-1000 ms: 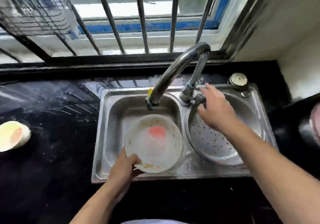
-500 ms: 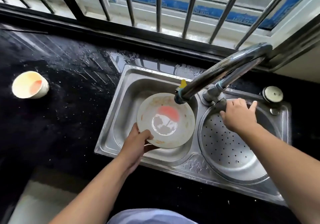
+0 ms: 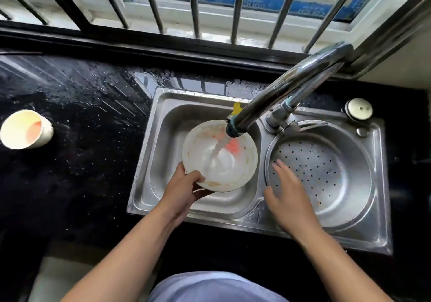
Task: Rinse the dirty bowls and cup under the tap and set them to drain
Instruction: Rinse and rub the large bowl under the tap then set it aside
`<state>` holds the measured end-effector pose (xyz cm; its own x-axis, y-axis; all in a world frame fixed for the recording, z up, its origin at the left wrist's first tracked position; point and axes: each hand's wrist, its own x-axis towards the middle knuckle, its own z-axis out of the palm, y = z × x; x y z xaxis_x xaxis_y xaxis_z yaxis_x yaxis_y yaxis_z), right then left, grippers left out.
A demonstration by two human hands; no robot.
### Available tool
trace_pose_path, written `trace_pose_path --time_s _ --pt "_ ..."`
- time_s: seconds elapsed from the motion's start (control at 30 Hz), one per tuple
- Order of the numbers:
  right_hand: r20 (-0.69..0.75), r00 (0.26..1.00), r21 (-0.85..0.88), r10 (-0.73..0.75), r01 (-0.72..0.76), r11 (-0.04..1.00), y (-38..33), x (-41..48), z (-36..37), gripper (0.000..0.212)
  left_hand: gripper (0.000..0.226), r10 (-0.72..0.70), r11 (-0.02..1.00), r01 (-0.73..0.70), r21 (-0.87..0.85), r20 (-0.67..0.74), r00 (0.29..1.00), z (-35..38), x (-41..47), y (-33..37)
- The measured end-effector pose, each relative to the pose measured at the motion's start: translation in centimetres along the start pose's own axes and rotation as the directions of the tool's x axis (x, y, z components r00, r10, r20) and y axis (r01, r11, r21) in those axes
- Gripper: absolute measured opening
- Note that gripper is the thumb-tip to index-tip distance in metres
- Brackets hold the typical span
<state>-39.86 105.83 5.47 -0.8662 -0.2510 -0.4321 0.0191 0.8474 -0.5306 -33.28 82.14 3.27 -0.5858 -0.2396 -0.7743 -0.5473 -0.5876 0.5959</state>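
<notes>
Two hands over the sink (image 3: 140, 185)! The left hand (image 3: 184, 189) grips the white bowl (image 3: 219, 161) at its seven o'clock rim, thumb curled inside, holding it in the left basin under the tap (image 3: 279, 94). Water pours onto the orange smear inside. The right hand (image 3: 289, 199) hovers with fingers straight and spread, holding nothing, over the perforated strainer basin (image 3: 331, 175) at the bowl's three o'clock. Far out at nine o'clock, the stained cup (image 3: 25, 129) sits on the wet black counter (image 3: 88, 161).

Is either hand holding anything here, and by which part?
The left hand grips the dirty bowl by its near rim, thumb over the edge. The right hand holds nothing, open above the perforated basin.
</notes>
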Motion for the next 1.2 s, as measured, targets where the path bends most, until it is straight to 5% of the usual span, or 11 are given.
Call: trace_pose_path --time_s 0.27,0.43,0.6,0.77,0.9,1.0,1.2 --pt "-0.139 0.916 0.015 -0.375 0.381 0.925 -4.2 -2.0 0.8 0.045 0.051 -0.018 1.0 0.018 0.016 0.016 1.0 -0.2 0.7 -0.6" --pt "0.2 0.974 -0.147 -0.108 0.139 0.979 -9.2 4.3 2.7 0.047 0.049 0.007 0.999 -0.009 0.044 0.042 0.999 0.2 1.1 -1.4" --pt "0.565 0.789 0.009 -0.24 0.284 0.959 -10.4 3.7 4.3 0.044 0.05 0.034 0.992 -0.039 0.116 0.048 0.998 0.3 1.1 -1.5" --pt "0.384 0.923 -0.323 -0.022 0.156 0.933 -8.3 4.0 3.2 0.041 0.05 0.001 0.999 -0.002 0.046 0.018 1.0 -0.4 1.4 -1.9" --pt "0.489 0.855 -0.213 -0.171 0.307 0.928 -10.4 4.3 4.2 0.055 0.052 -0.002 1.0 0.001 0.026 0.044 0.999 0.0 1.3 -2.0" --pt "0.572 0.807 -0.15 -0.147 0.28 0.948 -10.2 3.2 3.7 0.041 0.048 -0.007 1.0 0.006 0.011 0.056 0.998 0.1 1.2 -2.0" --pt "0.315 0.949 -0.298 0.018 0.081 0.951 -9.3 3.6 4.1 0.045 0.056 -0.042 0.998 0.044 -0.048 0.043 0.998 0.0 1.2 -2.5"
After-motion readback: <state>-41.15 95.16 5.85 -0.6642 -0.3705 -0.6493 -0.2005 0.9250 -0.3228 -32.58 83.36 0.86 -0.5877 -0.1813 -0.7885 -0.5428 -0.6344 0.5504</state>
